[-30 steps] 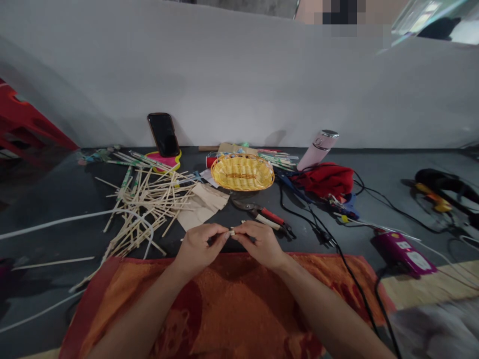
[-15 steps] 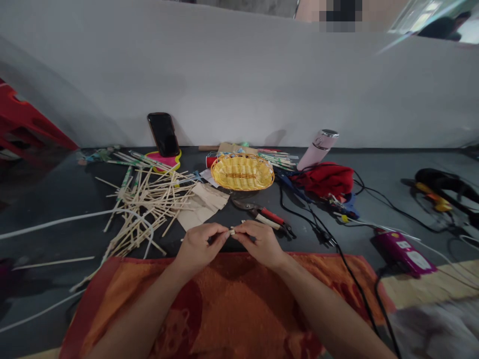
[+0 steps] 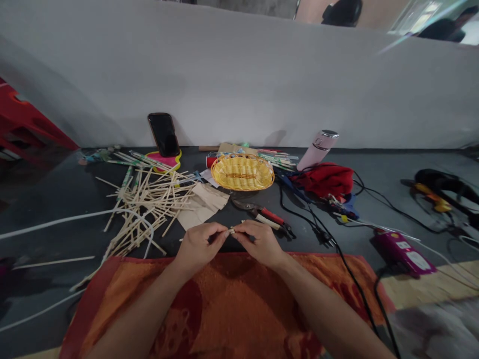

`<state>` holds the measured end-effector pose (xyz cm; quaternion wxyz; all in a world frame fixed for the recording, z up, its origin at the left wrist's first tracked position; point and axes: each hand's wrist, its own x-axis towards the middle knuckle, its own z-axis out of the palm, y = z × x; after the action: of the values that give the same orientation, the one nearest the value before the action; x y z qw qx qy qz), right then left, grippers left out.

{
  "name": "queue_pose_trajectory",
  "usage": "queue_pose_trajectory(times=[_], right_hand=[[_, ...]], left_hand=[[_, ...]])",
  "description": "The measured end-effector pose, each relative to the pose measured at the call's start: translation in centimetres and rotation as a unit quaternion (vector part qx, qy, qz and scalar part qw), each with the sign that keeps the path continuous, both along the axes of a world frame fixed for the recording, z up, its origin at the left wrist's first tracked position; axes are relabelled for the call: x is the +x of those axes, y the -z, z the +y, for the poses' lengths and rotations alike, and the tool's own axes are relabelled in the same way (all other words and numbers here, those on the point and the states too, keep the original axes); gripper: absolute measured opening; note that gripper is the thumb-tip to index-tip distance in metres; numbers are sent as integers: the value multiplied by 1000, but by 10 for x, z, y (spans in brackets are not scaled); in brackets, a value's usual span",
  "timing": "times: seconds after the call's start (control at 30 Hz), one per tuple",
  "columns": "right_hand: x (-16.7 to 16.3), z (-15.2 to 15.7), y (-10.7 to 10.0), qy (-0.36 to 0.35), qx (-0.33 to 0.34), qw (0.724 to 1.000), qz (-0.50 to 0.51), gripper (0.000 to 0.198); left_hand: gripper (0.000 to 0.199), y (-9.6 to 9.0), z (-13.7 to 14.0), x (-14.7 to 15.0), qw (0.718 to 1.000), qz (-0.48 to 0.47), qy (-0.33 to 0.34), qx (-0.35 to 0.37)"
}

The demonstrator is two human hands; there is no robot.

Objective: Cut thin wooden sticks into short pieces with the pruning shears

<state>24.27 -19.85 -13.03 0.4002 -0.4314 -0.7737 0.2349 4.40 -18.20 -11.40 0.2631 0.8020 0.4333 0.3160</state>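
Note:
Fingertip to fingertip, my left hand (image 3: pixel 200 245) and my right hand (image 3: pixel 261 243) pinch small pale wooden stick pieces (image 3: pixel 232 231) between them. Most of what they hold is hidden by the fingers. Both hands are closed, just above the far edge of an orange towel (image 3: pixel 239 304). Beyond my right hand lie pruning shears (image 3: pixel 271 215) with red and white handles. A brown paper sheet (image 3: pixel 204 204) and a heap of thin wooden sticks (image 3: pixel 149 199) lie past my left hand. Behind them sits a yellow woven oval basket (image 3: pixel 243 172).
A phone (image 3: pixel 163 133) leans on the wall at the back left. To the right stand a pink flask (image 3: pixel 318 148), a red cloth (image 3: pixel 325 179) and a purple box (image 3: pixel 406 254) with black cables. A white cable (image 3: pixel 75 219) crosses the left side.
My hands keep the same pinch in nearly the same place. Nothing on the table has visibly moved.

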Motion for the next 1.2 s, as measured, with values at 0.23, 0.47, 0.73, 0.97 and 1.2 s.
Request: queue_pose_trajectory(times=[0.23, 0.47, 0.73, 0.97, 1.2], right_hand=[[10, 9, 12, 44, 18, 981, -187, 13], [9, 9, 16, 70, 11, 965, -251, 11], [48, 19, -8, 163, 38, 955, -247, 7], [63, 23, 2, 194, 3, 919, -344, 16], [59, 25, -1, 220, -26, 929, -295, 16]], left_hand=[[19, 5, 7, -6, 998, 0, -54, 7], [19, 5, 7, -5, 999, 9, -50, 9], [20, 3, 8, -6, 998, 0, -54, 28], [19, 2, 7, -7, 998, -11, -62, 11], [19, 4, 8, -9, 996, -38, -75, 5]])
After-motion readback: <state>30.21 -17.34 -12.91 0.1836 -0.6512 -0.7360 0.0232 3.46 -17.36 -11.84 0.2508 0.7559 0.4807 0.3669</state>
